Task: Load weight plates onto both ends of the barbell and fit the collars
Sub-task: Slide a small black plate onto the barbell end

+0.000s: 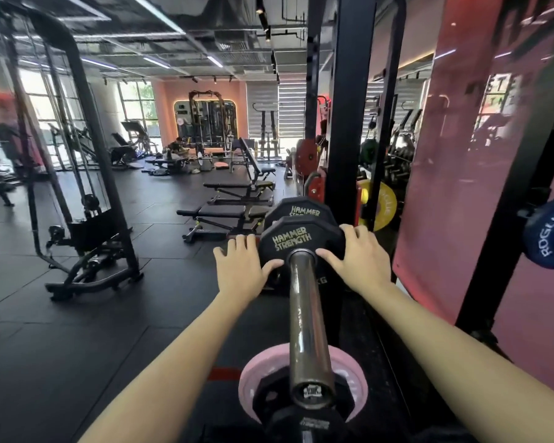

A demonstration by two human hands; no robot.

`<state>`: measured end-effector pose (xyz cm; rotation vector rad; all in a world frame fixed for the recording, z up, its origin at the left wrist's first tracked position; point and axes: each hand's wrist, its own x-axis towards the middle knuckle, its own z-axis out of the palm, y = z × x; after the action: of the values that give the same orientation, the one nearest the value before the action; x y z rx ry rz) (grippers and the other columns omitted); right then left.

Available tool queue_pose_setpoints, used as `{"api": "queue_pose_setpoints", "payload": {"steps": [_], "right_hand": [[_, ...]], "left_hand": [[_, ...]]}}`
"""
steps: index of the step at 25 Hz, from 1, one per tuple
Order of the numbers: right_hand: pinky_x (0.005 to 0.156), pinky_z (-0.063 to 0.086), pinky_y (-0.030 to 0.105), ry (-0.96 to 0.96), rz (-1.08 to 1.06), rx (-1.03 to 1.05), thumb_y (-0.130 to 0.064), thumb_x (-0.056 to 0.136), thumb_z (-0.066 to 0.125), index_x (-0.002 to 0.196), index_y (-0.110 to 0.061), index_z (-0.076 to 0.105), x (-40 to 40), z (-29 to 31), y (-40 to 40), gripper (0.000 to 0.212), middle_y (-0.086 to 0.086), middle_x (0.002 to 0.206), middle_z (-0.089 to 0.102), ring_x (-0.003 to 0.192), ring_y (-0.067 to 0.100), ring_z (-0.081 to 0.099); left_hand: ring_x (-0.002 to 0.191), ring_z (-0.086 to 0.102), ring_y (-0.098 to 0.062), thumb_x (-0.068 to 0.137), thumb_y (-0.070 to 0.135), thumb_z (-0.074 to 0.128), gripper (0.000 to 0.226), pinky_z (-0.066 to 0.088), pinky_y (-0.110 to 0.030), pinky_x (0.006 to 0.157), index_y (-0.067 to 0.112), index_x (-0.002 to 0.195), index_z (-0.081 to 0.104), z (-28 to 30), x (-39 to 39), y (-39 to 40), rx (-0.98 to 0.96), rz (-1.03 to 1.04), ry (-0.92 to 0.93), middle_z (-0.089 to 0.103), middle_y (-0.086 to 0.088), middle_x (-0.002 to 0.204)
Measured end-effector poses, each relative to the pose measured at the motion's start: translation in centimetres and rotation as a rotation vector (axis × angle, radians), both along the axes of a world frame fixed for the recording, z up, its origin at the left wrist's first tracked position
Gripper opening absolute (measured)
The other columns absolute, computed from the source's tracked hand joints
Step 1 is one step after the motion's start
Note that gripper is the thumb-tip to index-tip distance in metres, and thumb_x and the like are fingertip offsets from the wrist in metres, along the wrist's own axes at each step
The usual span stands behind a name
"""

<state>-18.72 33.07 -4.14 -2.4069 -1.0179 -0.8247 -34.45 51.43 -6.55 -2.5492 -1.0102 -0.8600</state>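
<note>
Plate (sleeve bare) between flat hands.

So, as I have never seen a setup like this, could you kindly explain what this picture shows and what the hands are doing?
The one picture comes from a camera worn on a person's head, looking down their arms in a gym. The steel tube running away from you is the barbell sleeve. The left hand and right hand press flat against a black Hammer Strength plate threaded on it, with a second such plate behind. A pink plate lies on the floor below. I see no collar fitted.
</note>
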Motion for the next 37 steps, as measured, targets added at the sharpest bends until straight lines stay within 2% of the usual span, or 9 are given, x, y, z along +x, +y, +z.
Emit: {"api": "queue_pose_setpoints", "payload": {"steps": [3,7,12,15,19,26,32,37], "right_hand": [[0.073,0.05,0.035,0.024,-0.044,-0.004,-0.075,0.08,0.05,0.131,-0.017,0.046,2.2,0.1,2.4,0.077,0.006,0.116,0.054,0.108,0.025,0.053],[0.077,0.05,0.038,0.079,-0.126,0.0,-0.074,0.079,0.052,0.135,-0.016,0.042,4.7,-0.2,4.4,0.081,0.007,0.121,0.053,0.112,0.026,0.051],[0.079,0.051,0.039,0.093,-0.196,-0.044,-0.081,0.074,0.048,0.139,-0.014,0.039,6.6,-0.5,5.1,0.094,0.009,0.124,0.051,0.113,0.028,0.051],[0.08,0.052,0.04,0.072,-0.2,-0.074,-0.083,0.074,0.047,0.138,-0.015,0.039,6.7,-0.2,5.0,0.093,0.009,0.124,0.05,0.113,0.028,0.05],[0.081,0.052,0.038,0.067,-0.19,-0.067,-0.075,0.08,0.05,0.136,-0.018,0.039,5.5,0.2,5.0,0.081,0.008,0.126,0.05,0.115,0.026,0.049],[0.076,0.051,0.037,0.002,-0.101,-0.036,-0.067,0.088,0.044,0.136,-0.019,0.042,2.7,0.6,1.4,0.068,0.007,0.12,0.056,0.108,0.026,0.055],[0.067,0.047,0.034,0.043,-0.028,-0.058,-0.063,0.09,0.046,0.137,-0.02,0.043,-0.6,-0.6,-3.5,0.064,0.005,0.115,0.057,0.106,0.025,0.055],[0.07,0.047,0.033,0.099,0.058,-0.043,-0.057,0.092,0.047,0.135,-0.019,0.046,-4.4,-2.5,-6.7,0.058,0.003,0.115,0.057,0.107,0.023,0.055]], "left_hand": [[0.114,0.053,-0.026,0.082,0.083,0.027,0.09,0.039,-0.047,0.092,0.012,0.133,0.048,0.4,2.7,3.3,0.025,-0.043,-0.006,0.055,-0.005,0.127],[0.113,0.054,-0.026,0.084,0.081,0.024,0.089,0.04,-0.047,0.091,0.011,0.134,0.048,2.4,6.4,5.9,0.028,-0.079,-0.12,0.055,-0.006,0.129],[0.112,0.053,-0.024,0.081,0.086,0.019,0.091,0.04,-0.047,0.092,0.017,0.131,0.05,3.5,8.6,8.3,0.102,-0.123,-0.071,0.056,-0.002,0.129],[0.111,0.054,-0.024,0.081,0.086,0.016,0.091,0.039,-0.047,0.092,0.018,0.129,0.051,3.4,8.4,8.5,0.1,-0.139,-0.067,0.058,-0.002,0.126],[0.111,0.054,-0.026,0.084,0.085,0.025,0.086,0.039,-0.049,0.093,0.015,0.128,0.05,3.6,7.7,7.3,0.093,-0.11,-0.058,0.059,-0.005,0.121],[0.112,0.053,-0.027,0.086,0.078,0.035,0.076,0.041,-0.047,0.091,0.016,0.127,0.051,1.5,4.3,4.4,0.031,-0.089,-0.049,0.058,-0.006,0.122],[0.113,0.053,-0.027,0.083,0.077,0.044,0.077,0.04,-0.046,0.088,0.017,0.129,0.054,-0.3,0.0,-1.5,-0.158,-0.109,-0.17,0.058,-0.004,0.121],[0.118,0.049,-0.024,0.086,0.074,0.043,0.072,0.038,-0.044,0.092,0.022,0.135,0.049,-1.5,-5.4,-5.7,-0.191,-0.076,-0.088,0.053,-0.001,0.126]]}}
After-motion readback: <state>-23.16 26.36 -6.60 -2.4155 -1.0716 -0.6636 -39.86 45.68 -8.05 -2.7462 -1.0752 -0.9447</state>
